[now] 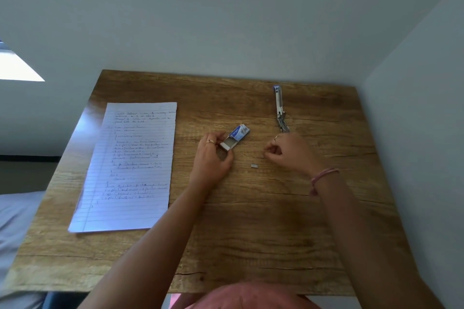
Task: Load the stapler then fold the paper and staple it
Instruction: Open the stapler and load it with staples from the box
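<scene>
- Head view: a person sits at a wooden tabletop (251, 220) set into a corner of pale walls, both bare forearms reaching forward.
- The left hand (213, 155) pinches the pulled-out tray of a small blue-and-white staple box (236, 136), its grip pressed against the tray's near end.
- The right hand (288, 153) rests knuckles-up on the wood, fingertips curled together; whether that grip pinches any staples cannot be told.
- A short strip of staples (254, 165) lies loose between the two hands.
- The stapler (280, 109) lies swung open flat, just beyond the right hand.
- A lined, handwritten sheet of paper (128, 165) lies flat and unfolded at the left, apart from the left hand.
</scene>
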A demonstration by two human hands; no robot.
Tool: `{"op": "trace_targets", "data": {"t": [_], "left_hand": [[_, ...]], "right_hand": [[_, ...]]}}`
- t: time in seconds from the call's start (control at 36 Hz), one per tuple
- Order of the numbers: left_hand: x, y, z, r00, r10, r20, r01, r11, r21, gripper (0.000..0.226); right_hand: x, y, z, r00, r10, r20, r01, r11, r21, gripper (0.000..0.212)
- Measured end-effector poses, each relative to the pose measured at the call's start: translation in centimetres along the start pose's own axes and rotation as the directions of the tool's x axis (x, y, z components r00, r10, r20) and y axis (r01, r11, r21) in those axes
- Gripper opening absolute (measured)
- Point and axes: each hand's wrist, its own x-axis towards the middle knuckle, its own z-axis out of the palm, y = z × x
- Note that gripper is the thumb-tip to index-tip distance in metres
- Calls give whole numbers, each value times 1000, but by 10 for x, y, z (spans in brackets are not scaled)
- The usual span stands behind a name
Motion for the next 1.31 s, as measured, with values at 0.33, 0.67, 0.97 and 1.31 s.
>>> {"op": "trace_targets", "data": {"t": [0.33,0.67,0.97,1.31], "left_hand": [[0,0,0,1000,-13,7,13,1000,11,47],[0,1,-1,1000,2,-6,-1,1000,26,48],[-1,3,-2,1000,-15,-16,15,1000,2,48],[2,2,-2,984,-174,-48,162,969,-186,67]], "right_hand": [[10,-5,12,1000,-3,-19,2,1000,-28,18],[50,-45,18,974,-202,-102,188,973,-133,23],[45,-16,22,980,101,-169,-71,982,175,40],[49,-30,37,983,134,-121,-84,933,350,35]]}}
